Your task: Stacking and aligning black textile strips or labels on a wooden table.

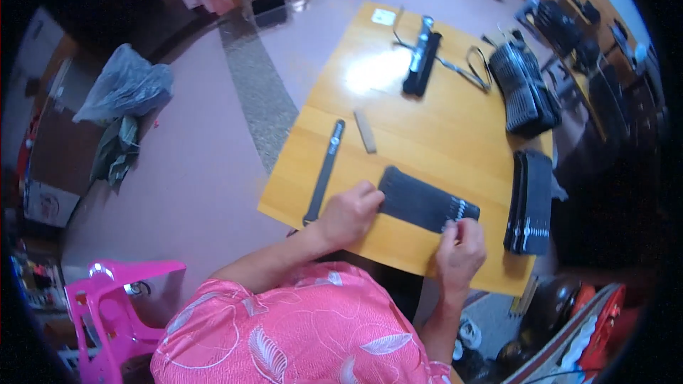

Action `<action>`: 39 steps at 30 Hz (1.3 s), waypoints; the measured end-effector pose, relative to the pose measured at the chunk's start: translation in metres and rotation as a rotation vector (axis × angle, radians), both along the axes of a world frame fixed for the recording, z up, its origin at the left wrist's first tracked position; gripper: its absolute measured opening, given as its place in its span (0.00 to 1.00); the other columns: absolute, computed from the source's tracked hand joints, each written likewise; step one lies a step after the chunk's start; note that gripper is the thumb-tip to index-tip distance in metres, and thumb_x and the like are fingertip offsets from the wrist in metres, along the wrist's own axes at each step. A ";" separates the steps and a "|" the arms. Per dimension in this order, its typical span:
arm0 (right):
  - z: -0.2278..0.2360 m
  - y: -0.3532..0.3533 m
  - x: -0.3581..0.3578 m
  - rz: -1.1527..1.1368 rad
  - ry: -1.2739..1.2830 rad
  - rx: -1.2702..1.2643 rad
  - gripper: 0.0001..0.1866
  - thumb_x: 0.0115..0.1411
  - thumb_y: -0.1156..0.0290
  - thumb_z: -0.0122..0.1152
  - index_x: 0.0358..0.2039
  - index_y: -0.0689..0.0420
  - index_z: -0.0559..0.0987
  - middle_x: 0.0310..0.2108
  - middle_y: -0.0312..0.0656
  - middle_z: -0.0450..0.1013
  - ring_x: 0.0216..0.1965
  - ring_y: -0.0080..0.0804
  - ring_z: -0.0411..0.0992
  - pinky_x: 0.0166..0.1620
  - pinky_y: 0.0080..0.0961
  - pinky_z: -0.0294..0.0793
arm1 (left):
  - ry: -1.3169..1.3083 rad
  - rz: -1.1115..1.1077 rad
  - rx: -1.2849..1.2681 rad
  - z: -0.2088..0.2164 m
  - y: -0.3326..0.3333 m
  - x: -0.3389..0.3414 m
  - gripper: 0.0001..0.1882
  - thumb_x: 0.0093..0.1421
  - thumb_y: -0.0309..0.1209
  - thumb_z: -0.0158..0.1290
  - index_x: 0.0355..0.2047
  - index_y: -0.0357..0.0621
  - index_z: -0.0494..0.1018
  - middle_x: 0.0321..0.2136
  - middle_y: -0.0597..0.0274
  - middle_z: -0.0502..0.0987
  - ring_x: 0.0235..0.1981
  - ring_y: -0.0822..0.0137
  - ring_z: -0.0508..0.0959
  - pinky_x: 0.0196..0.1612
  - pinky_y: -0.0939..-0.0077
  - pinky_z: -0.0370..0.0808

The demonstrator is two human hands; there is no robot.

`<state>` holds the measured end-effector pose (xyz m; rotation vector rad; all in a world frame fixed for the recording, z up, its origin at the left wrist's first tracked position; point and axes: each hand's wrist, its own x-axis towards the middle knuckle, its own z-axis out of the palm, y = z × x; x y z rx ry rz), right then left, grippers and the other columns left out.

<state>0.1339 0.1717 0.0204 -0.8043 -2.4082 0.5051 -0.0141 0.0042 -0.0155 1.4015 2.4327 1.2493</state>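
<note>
A flat row of dark straps (416,199) lies side by side on the yellow wooden table (313,163), with pale marks near the right end. My left hand (351,213) is closed, its fingers pinched at the left end of the row. At the near right corner, by the pale marks, the fingertips of my right hand (461,250) pinch the straps' edge. One single dark strap (326,171) with a rounded, marked end lies apart, to the left of my left hand. Beyond the row rests a small brownish flat strip (365,132).
Stacked dark straps (530,203) sit at the table's right edge, with a larger bundle (523,89) behind them. A silver-and-black tool (421,57) and a cable loop (478,71) lie at the far side. A pink plastic stool (117,320) stands on the floor at left.
</note>
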 end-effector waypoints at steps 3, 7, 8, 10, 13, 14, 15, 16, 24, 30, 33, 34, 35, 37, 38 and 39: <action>-0.008 -0.021 -0.028 0.312 -0.085 -0.054 0.09 0.54 0.67 0.60 0.24 0.57 0.71 0.23 0.47 0.68 0.24 0.48 0.69 0.27 0.41 0.68 | 0.018 0.010 -0.013 0.006 -0.003 0.006 0.09 0.51 0.20 0.52 0.35 0.38 0.71 0.28 0.51 0.71 0.30 0.50 0.75 0.30 0.62 0.74; -0.011 -0.028 -0.042 0.219 -0.245 0.010 0.12 0.55 0.63 0.60 0.23 0.56 0.71 0.23 0.45 0.69 0.25 0.48 0.71 0.28 0.41 0.70 | 0.053 -0.042 0.008 0.013 -0.013 -0.003 0.11 0.51 0.20 0.52 0.37 0.38 0.70 0.31 0.50 0.71 0.29 0.50 0.75 0.30 0.62 0.74; -0.013 -0.029 -0.040 0.206 -0.245 0.013 0.13 0.56 0.62 0.59 0.22 0.56 0.71 0.23 0.46 0.69 0.25 0.48 0.71 0.28 0.41 0.70 | 0.054 0.072 0.030 0.019 -0.020 -0.010 0.10 0.51 0.23 0.53 0.36 0.38 0.70 0.31 0.49 0.71 0.30 0.49 0.75 0.31 0.61 0.74; -0.009 -0.030 -0.040 0.176 -0.244 -0.032 0.14 0.56 0.62 0.59 0.21 0.58 0.70 0.24 0.48 0.69 0.27 0.51 0.71 0.30 0.43 0.69 | 0.061 0.173 0.061 0.028 -0.029 -0.030 0.10 0.51 0.25 0.54 0.34 0.37 0.70 0.31 0.48 0.71 0.30 0.48 0.75 0.33 0.60 0.73; -0.001 -0.026 -0.039 0.202 -0.291 -0.073 0.13 0.56 0.64 0.59 0.22 0.59 0.72 0.24 0.49 0.70 0.28 0.50 0.71 0.31 0.43 0.70 | 0.272 0.476 -0.290 0.023 -0.040 -0.060 0.11 0.51 0.31 0.55 0.31 0.36 0.70 0.30 0.47 0.71 0.32 0.47 0.74 0.36 0.56 0.72; 0.001 -0.025 -0.037 0.193 -0.284 -0.062 0.13 0.56 0.64 0.59 0.22 0.59 0.72 0.24 0.49 0.70 0.28 0.50 0.71 0.31 0.43 0.70 | 0.216 0.475 -0.365 0.014 -0.044 -0.065 0.12 0.52 0.32 0.55 0.31 0.35 0.71 0.31 0.45 0.72 0.33 0.47 0.75 0.38 0.55 0.72; 0.002 -0.024 -0.033 0.229 -0.280 -0.098 0.12 0.56 0.63 0.59 0.23 0.58 0.74 0.25 0.48 0.71 0.28 0.50 0.72 0.32 0.42 0.71 | 0.157 0.467 -0.443 0.011 -0.046 -0.067 0.13 0.52 0.34 0.55 0.31 0.35 0.72 0.31 0.44 0.72 0.35 0.48 0.75 0.39 0.54 0.72; 0.003 -0.022 -0.030 0.264 -0.276 -0.135 0.11 0.56 0.63 0.58 0.24 0.58 0.75 0.26 0.48 0.72 0.29 0.49 0.73 0.32 0.42 0.72 | 0.100 0.465 -0.430 0.009 -0.045 -0.066 0.12 0.52 0.33 0.55 0.29 0.34 0.71 0.32 0.43 0.72 0.35 0.47 0.75 0.39 0.55 0.73; 0.022 -0.025 -0.015 0.480 -0.229 -0.326 0.10 0.56 0.65 0.57 0.31 0.59 0.78 0.28 0.51 0.74 0.29 0.49 0.73 0.35 0.39 0.73 | 0.197 0.454 -0.291 -0.005 -0.049 -0.067 0.07 0.51 0.26 0.53 0.27 0.36 0.67 0.28 0.45 0.71 0.31 0.45 0.74 0.36 0.53 0.71; 0.031 -0.055 -0.030 0.407 0.256 -0.754 0.11 0.56 0.73 0.61 0.38 0.65 0.76 0.25 0.41 0.74 0.27 0.30 0.74 0.33 0.25 0.74 | 0.075 -0.025 0.053 0.039 -0.044 -0.028 0.07 0.50 0.19 0.54 0.28 0.38 0.66 0.22 0.49 0.69 0.24 0.47 0.72 0.26 0.60 0.68; 0.030 -0.049 -0.022 0.477 0.331 -1.111 0.08 0.57 0.75 0.61 0.36 0.63 0.76 0.25 0.36 0.73 0.28 0.21 0.72 0.32 0.18 0.73 | 0.049 -0.336 0.111 0.057 -0.032 -0.002 0.08 0.50 0.18 0.55 0.29 0.37 0.67 0.20 0.51 0.69 0.23 0.50 0.73 0.25 0.64 0.69; 0.030 -0.042 -0.014 0.518 0.226 -1.101 0.06 0.59 0.76 0.58 0.36 0.62 0.77 0.25 0.34 0.73 0.25 0.17 0.71 0.29 0.15 0.71 | 0.008 -0.418 0.105 0.060 -0.029 0.002 0.08 0.50 0.18 0.55 0.30 0.37 0.68 0.20 0.51 0.69 0.23 0.52 0.73 0.26 0.66 0.69; 0.031 -0.038 -0.009 0.512 0.222 -1.108 0.06 0.59 0.76 0.58 0.36 0.62 0.77 0.25 0.34 0.73 0.25 0.17 0.71 0.29 0.15 0.71 | -0.001 -0.419 0.101 0.065 -0.028 0.006 0.08 0.50 0.18 0.55 0.30 0.37 0.68 0.20 0.51 0.69 0.23 0.52 0.73 0.26 0.66 0.69; 0.032 -0.033 0.003 0.401 0.391 -1.083 0.05 0.60 0.75 0.58 0.36 0.62 0.77 0.24 0.34 0.72 0.23 0.16 0.70 0.26 0.14 0.69 | -0.291 -0.294 -0.005 0.069 -0.028 0.013 0.08 0.51 0.20 0.57 0.32 0.36 0.70 0.22 0.52 0.72 0.24 0.56 0.75 0.27 0.69 0.71; 0.032 -0.026 0.008 0.295 0.439 -1.053 0.05 0.61 0.73 0.57 0.35 0.61 0.76 0.23 0.34 0.72 0.21 0.16 0.69 0.24 0.13 0.67 | -0.326 -0.319 -0.013 0.060 -0.029 0.008 0.11 0.54 0.23 0.55 0.37 0.36 0.70 0.21 0.51 0.72 0.24 0.53 0.76 0.27 0.66 0.71; 0.031 -0.020 0.016 0.230 0.514 -1.085 0.06 0.62 0.71 0.56 0.35 0.61 0.76 0.22 0.34 0.71 0.20 0.17 0.69 0.23 0.14 0.66 | -0.290 -0.345 -0.050 0.054 -0.032 0.005 0.09 0.56 0.24 0.54 0.37 0.36 0.70 0.21 0.51 0.72 0.24 0.56 0.76 0.28 0.67 0.72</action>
